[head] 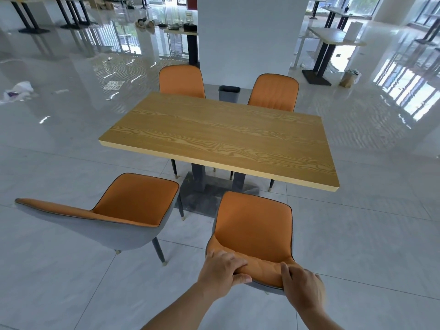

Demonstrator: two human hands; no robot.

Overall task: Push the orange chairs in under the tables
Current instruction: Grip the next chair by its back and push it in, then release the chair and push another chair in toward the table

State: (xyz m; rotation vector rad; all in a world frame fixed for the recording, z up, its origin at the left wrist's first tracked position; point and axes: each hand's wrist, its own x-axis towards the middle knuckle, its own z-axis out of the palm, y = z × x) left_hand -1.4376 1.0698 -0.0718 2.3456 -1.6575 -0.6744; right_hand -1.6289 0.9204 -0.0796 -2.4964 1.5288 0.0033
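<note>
The left grip (pixel 222 270) is wrapped over the top edge of the near right chair (pixel 254 225), fingers over the orange padding and thumb underneath. The right grip (pixel 302 289) holds the same backrest edge further along, its fingers curled over the rim; it is somewhat blurred. Both grips are therefore closed on this one chair from behind. The chair faces the worktop (pixel 214 139), and its seat is out on the floor (pixel 357 234), with the front edge near the worktop's near side but not under it.

Judging by the layout, the job looks roughly half done. The far left chair (pixel 182 81) and the far right chair (pixel 273 92) stand with their backrests just beside the far edge and their seats hidden beneath the worktop, so they seem already pushed in. The held chair appears to be the one in hand. The near left chair (pixel 133 201) stands apart from the worktop, turned at an angle, with no grip on it, so it would be left for afterwards. The other tables further back show no orange chairs from here.

A grey bin (pixel 229 94) stands between the two far chairs, in front of a white pillar (pixel 250 36). No brand, label or writing is readable; a patterned sheet (pixel 113 85) on the floor is too small to make out.
</note>
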